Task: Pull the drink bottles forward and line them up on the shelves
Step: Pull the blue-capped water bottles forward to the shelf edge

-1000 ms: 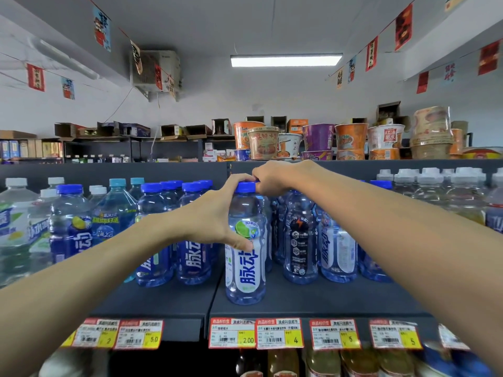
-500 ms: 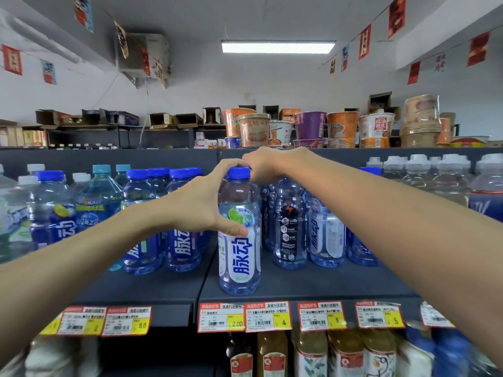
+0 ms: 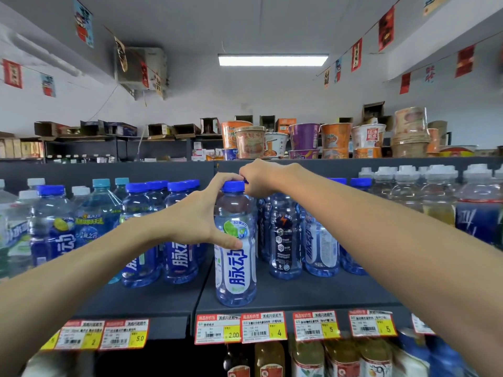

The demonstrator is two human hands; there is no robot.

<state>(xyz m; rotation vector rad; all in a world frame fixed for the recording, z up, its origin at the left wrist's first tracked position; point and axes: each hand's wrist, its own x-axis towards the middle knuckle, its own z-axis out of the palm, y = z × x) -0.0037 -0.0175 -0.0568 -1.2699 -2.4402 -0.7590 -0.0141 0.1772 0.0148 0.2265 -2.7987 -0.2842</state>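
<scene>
dark grey shelf (image 3: 299, 297) is running across a small shop; price tags (image 3: 262, 326) are lining its front edge. ceiling light (image 3: 273, 59) is glowing overhead, paper flags (image 3: 386, 28) are hanging on strings. instant noodle cups (image 3: 304, 137) are sitting on the top board.

front bottle (image 3: 236, 268), clear with a white label and blue cap (image 3: 233, 186), is standing upright near the shelf's front edge, ahead of the rest. blue-capped bottles (image 3: 284, 240) are standing further back on its right, more blue-label bottles (image 3: 181, 257) on its left. white-capped bottles (image 3: 408, 186) are filling the far right. amber bottles (image 3: 307, 357) are showing on the shelf below.

left hand (image 3: 196, 219) is gripping the front bottle: thumb lying across the label, index finger arching up to the cap. right hand (image 3: 261, 176) is reaching over just behind that cap, fingers curling down with tips hidden; cannot tell whether they are clamping anything.
</scene>
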